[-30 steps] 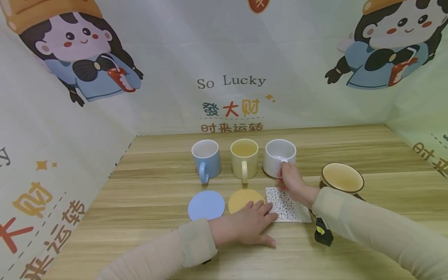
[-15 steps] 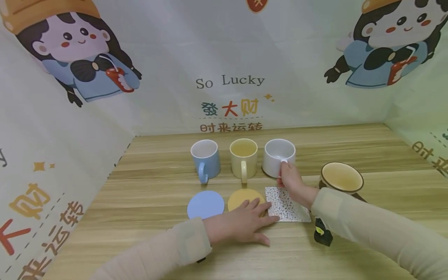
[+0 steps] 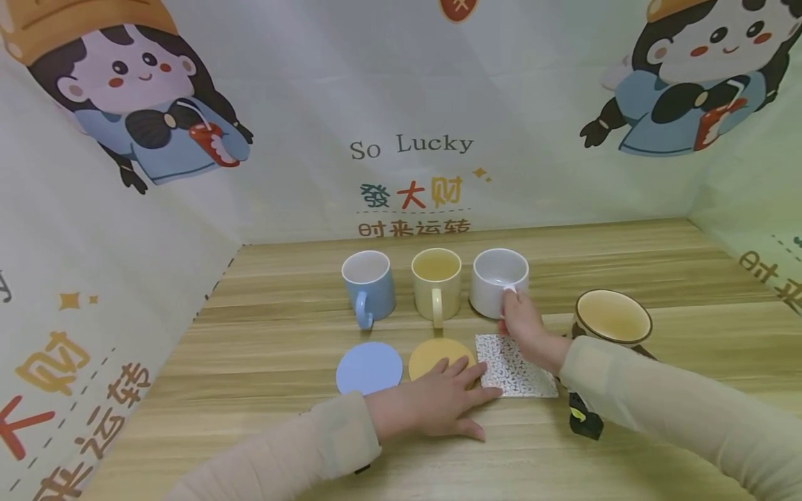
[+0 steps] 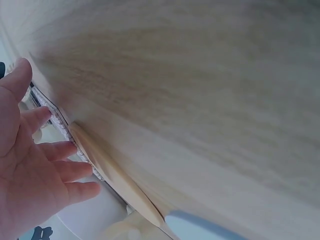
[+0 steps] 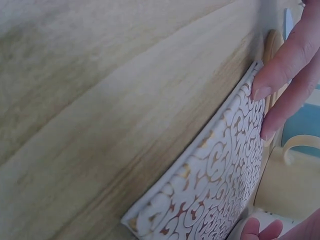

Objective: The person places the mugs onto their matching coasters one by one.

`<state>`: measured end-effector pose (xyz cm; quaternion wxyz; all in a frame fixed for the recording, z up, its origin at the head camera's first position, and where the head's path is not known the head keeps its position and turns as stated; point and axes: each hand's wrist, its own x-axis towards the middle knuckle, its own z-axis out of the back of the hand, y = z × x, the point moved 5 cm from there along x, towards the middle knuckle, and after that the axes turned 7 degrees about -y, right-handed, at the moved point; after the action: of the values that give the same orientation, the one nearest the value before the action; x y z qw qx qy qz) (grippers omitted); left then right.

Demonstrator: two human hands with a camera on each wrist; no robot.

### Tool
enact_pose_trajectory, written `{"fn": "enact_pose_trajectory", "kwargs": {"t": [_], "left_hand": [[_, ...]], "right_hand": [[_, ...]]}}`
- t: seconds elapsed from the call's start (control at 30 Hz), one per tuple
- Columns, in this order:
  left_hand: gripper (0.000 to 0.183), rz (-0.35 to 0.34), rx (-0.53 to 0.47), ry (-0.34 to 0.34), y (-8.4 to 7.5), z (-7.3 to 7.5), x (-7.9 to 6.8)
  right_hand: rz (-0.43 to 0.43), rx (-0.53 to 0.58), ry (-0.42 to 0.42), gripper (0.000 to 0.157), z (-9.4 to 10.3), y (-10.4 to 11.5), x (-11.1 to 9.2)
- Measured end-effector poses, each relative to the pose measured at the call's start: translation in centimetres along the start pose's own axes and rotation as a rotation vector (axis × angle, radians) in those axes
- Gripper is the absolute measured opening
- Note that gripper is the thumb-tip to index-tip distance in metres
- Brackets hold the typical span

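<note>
My right hand (image 3: 526,330) pinches the handle of a white mug (image 3: 487,289), which stands upright at the right end of a row. In front of it lies a square coaster (image 3: 516,372), white with a raised scroll pattern. My left hand (image 3: 441,400) is spread palm down, index and middle fingertips at that coaster's left edge. Its other fingers overlap a round yellow coaster (image 3: 432,353). A round blue coaster (image 3: 368,367) lies left of it. In the right wrist view, two left fingers (image 5: 292,62) reach the patterned coaster's edge.
A yellow mug (image 3: 425,296) and a blue mug (image 3: 377,298) stand left of the white one. Beside my right wrist is a wide cup (image 3: 614,319) with a brown rim. A small black object (image 3: 585,417) shows under my right sleeve. Printed cloth (image 3: 301,188) encloses the wooden table.
My left hand has shifted slightly left, its fingers remaining at the patterned coaster. The right hand stays on the white mug's handle, and the mugs keep their places.
</note>
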<state>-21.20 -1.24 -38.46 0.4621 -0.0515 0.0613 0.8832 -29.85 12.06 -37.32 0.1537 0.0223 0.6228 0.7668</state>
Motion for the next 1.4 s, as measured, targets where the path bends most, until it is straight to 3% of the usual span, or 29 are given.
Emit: {"fn": "enact_pose_trajectory", "kwargs": {"t": [0.57, 0.97, 1.4], "left_hand": [[0.064, 0.004, 0.007, 0.006, -0.1, -0.1, 0.1], [0.064, -0.028, 0.044, -0.025, 0.2, -0.5, 0.1], [0.069, -0.076, -0.021, -0.046, -0.1, -0.7, -0.1]], "right_hand": [[0.051, -0.046, -0.014, 0.026, 1.3, 0.1, -0.9], [0.048, -0.011, 0.042, 0.026, 1.8, 0.2, -2.2], [0.064, -0.054, 0.089, 0.03, 2.6, -0.2, -4.2]]}}
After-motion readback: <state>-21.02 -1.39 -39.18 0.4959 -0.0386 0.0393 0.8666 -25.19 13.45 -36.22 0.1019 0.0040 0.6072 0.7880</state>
